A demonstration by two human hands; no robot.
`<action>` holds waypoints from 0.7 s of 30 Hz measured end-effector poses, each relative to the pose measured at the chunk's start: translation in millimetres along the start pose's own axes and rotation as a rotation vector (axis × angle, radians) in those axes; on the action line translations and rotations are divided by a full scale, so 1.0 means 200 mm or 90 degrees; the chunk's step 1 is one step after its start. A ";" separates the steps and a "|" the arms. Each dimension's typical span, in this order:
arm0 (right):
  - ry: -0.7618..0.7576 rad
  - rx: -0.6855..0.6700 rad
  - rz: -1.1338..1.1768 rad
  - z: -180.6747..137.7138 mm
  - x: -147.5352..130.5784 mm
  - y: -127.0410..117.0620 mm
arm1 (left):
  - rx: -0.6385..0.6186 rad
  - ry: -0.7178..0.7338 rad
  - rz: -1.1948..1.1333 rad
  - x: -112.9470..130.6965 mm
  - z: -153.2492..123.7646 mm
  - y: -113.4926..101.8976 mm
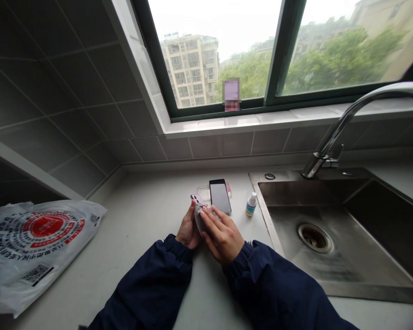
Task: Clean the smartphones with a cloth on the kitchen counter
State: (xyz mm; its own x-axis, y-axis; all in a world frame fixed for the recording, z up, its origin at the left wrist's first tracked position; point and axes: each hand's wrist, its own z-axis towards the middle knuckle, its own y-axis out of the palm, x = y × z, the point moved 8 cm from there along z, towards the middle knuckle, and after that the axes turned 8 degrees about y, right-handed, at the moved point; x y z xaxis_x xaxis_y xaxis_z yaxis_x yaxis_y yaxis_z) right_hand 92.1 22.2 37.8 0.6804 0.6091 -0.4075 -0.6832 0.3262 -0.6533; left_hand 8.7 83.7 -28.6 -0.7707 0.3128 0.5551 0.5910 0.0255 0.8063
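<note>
My left hand [188,229] is wrapped round a pale purple phone [197,198], whose camera end sticks out at the top. Over the back of that phone lies a grey cloth [200,219], pressed down by the fingers of my right hand [223,233]. Most of the phone is hidden under cloth and fingers. Just beyond my hands a second phone [220,196] with a dark top edge rests on a clear phone case [203,190]. A small white spray bottle [251,204] with a blue and yellow label stands upright to the right.
A steel sink [351,270] with a curved tap [340,123] takes up the right side. On the left a white plastic bag [37,247] with red print lies on the pale counter [131,229]. Behind the counter are a tiled wall and a window.
</note>
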 end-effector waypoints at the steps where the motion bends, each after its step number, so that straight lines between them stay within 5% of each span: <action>1: 0.001 -0.001 -0.003 0.00 0.00 0.00 | -0.007 -0.009 0.004 -0.01 0.00 0.00; 13: 0.008 0.003 -0.016 0.00 0.02 0.00 | -0.002 -0.014 0.011 -0.01 -0.02 0.01; 21: -0.015 0.043 -0.006 0.00 0.02 -0.02 | 0.139 0.050 0.052 0.09 0.01 -0.12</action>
State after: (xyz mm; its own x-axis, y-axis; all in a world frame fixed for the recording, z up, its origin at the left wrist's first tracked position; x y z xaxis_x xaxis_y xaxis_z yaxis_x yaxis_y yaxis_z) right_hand 97.0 22.3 38.5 0.6805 0.6226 -0.3863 -0.6943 0.3792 -0.6117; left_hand -17.8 90.9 -38.1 -0.7295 0.2480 0.6375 0.6829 0.2103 0.6996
